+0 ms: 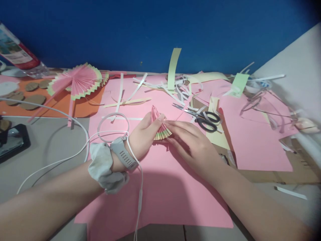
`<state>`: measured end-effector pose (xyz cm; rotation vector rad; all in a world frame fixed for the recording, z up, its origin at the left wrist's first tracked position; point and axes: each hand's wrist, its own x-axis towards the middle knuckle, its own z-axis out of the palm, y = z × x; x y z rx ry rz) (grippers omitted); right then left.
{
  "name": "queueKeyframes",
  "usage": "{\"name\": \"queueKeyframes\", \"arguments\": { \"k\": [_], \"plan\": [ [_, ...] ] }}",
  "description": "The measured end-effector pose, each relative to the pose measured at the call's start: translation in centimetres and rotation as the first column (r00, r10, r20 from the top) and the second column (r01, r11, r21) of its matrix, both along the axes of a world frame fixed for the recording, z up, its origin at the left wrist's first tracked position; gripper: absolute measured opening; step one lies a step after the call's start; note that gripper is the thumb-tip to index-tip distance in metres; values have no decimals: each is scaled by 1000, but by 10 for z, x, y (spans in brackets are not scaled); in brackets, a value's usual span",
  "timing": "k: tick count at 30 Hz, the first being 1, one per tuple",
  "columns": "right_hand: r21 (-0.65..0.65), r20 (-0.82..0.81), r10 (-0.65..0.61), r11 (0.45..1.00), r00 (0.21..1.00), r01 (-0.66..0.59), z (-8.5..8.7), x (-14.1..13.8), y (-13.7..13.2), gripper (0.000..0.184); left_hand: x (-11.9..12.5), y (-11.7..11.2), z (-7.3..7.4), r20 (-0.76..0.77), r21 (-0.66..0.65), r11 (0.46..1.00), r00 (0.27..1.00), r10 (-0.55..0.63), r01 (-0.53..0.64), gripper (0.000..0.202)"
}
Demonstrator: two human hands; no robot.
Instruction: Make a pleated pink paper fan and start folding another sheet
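Observation:
A small pleated paper fan (160,128), pink with a yellow-green edge, rests on a large pink sheet (160,194). My left hand (144,135) pinches the fan between thumb and fingers; that wrist wears a grey watch and a grey scrunchie. My right hand (190,142) lies flat with its fingers stretched out, the fingertips pressing on the fan's right side. Black-handled scissors (204,118) lie just beyond my right hand.
A larger finished pink fan (79,80) lies on orange paper (62,103) at the back left, beside brown card discs. Paper strips and scraps litter the back. A white cable (62,115) loops left; a phone (12,140) lies at the left edge. A blue wall stands behind.

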<state>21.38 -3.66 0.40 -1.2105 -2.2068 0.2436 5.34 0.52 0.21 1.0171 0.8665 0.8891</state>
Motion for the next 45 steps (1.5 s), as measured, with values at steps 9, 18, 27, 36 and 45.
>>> {"name": "queueKeyframes", "arguments": {
  "k": [9,18,27,36,45],
  "plan": [
    [31,-34,-42,999,999,43,-1,2,-2,31,1,-1,5,-177,75,997,984,-9,23,20],
    [70,-75,-47,996,996,52,-3,4,-2,22,0,-3,4,-129,52,996,989,-72,79,25],
    [48,-38,-7,999,999,9,1,-4,0,20,5,-6,0,130,-211,977,991,-6,34,31],
    [187,62,-55,981,997,43,2,-12,-3,29,14,-12,2,352,-376,915,936,-3,144,25],
    [191,49,-153,971,987,141,3,-12,-6,23,17,-15,7,468,-357,919,884,20,168,19]
  ]
}}
